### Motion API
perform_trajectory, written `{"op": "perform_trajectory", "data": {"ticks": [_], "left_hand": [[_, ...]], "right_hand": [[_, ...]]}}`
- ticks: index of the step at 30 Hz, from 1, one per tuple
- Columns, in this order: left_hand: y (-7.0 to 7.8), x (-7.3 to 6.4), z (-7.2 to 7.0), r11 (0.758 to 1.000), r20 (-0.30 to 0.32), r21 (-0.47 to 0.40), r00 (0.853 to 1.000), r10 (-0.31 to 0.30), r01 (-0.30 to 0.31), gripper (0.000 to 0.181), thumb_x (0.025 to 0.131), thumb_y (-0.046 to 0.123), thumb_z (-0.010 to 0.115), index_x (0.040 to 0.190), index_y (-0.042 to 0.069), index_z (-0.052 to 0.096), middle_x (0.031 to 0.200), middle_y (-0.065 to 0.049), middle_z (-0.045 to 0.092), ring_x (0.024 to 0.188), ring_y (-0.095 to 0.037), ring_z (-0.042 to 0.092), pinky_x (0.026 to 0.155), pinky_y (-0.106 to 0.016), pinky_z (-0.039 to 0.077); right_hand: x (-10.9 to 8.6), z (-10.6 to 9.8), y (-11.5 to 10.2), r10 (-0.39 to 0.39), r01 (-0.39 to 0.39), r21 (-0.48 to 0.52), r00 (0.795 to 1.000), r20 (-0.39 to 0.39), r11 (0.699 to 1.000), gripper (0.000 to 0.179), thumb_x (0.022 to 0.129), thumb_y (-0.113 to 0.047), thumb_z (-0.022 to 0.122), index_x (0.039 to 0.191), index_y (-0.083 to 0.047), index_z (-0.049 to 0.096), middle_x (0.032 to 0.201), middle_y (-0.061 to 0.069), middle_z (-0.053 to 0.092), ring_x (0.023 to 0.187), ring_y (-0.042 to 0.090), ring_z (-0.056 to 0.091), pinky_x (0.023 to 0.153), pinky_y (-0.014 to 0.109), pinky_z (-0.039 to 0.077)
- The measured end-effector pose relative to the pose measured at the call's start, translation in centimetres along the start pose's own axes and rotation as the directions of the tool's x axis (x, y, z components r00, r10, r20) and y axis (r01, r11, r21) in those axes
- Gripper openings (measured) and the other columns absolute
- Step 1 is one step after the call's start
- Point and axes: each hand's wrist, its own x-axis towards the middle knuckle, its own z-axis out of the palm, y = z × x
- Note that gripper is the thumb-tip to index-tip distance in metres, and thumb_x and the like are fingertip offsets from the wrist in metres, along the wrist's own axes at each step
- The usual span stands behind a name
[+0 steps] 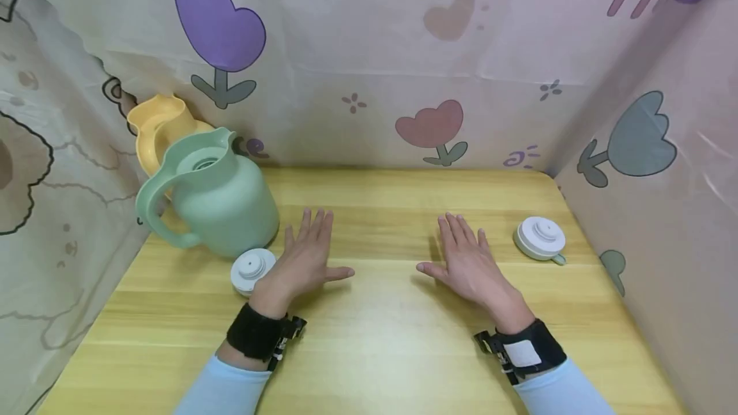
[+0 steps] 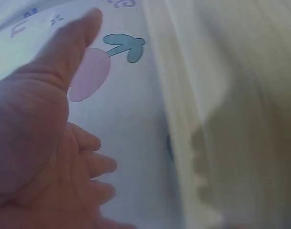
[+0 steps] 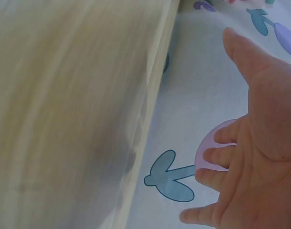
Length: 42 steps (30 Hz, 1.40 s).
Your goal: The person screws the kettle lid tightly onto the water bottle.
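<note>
Both hands held palm-down above the counter (image 1: pixel 375 351), holding nothing.
Left hand (image 1: pixel 305 255) and right hand (image 1: pixel 466 264) point toward the far side, fingers straight and slightly parted, thumbs extended inward. One white lid (image 1: pixel 250 266) lies just left of the left hand, partly hidden by it; contact cannot be determined. A second lid with a green tab (image 1: pixel 542 238) lies right of the right hand, apart from it. A green jug (image 1: pixel 236 203) stands upright at far left, beyond the first lid, partly blocking sight of a yellow jug (image 1: pixel 148 143) behind.
</note>
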Motion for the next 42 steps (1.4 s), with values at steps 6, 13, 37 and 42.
{"op": "perform_trajectory", "data": {"ticks": [6,13,37,42], "left_hand": [[0.3,-2.1,-3.5,0.997,-0.088,-0.036,0.994,0.063,-0.066,0.089,0.101,0.047,0.07,0.167,0.01,0.024,0.172,-0.016,0.028,0.16,-0.039,0.024,0.126,-0.062,0.023],[-0.9,-6.1,-10.4,0.992,-0.39,0.017,0.912,0.125,-0.128,0.049,0.101,0.026,0.072,0.145,0.008,0.06,0.139,-0.019,0.066,0.129,-0.042,0.059,0.106,-0.061,0.047],[-11.6,-7.8,-14.7,0.753,-0.426,-0.551,0.654,-0.625,0.36,0.039,0.1,0.04,0.066,0.098,0.003,0.053,0.072,0.002,0.057,0.072,-0.016,0.054,0.058,-0.028,0.044],[-11.9,-6.7,-14.7,0.736,-0.447,-0.591,0.626,-0.638,0.329,0.039,0.099,0.037,0.063,0.082,0.006,0.045,0.058,0.01,0.047,0.061,-0.014,0.047,0.054,-0.03,0.04]], "right_hand": [[-0.8,0.5,-0.1,-0.012,0.013,0.041,0.999,-0.037,0.999,0.107,0.096,-0.065,0.066,0.165,0.002,0.019,0.172,0.026,0.019,0.157,0.048,0.023,0.124,0.068,0.021],[-1.9,0.4,-0.4,-0.014,0.022,0.067,0.992,-0.123,0.997,0.078,0.1,-0.049,0.069,0.154,0.001,0.046,0.157,0.026,0.047,0.145,0.046,0.045,0.117,0.065,0.038],[-1.0,0.7,-2.1,-0.103,0.121,0.059,0.963,-0.248,0.991,0.01,0.095,-0.017,0.072,0.085,-0.014,0.071,0.081,-0.004,0.065,0.074,0.011,0.058,0.064,0.032,0.052],[-0.7,0.7,-2.2,-0.108,0.125,0.058,0.964,-0.243,0.99,0.011,0.094,-0.017,0.073,0.084,-0.015,0.07,0.079,-0.005,0.063,0.072,0.01,0.056,0.063,0.031,0.05]]}}
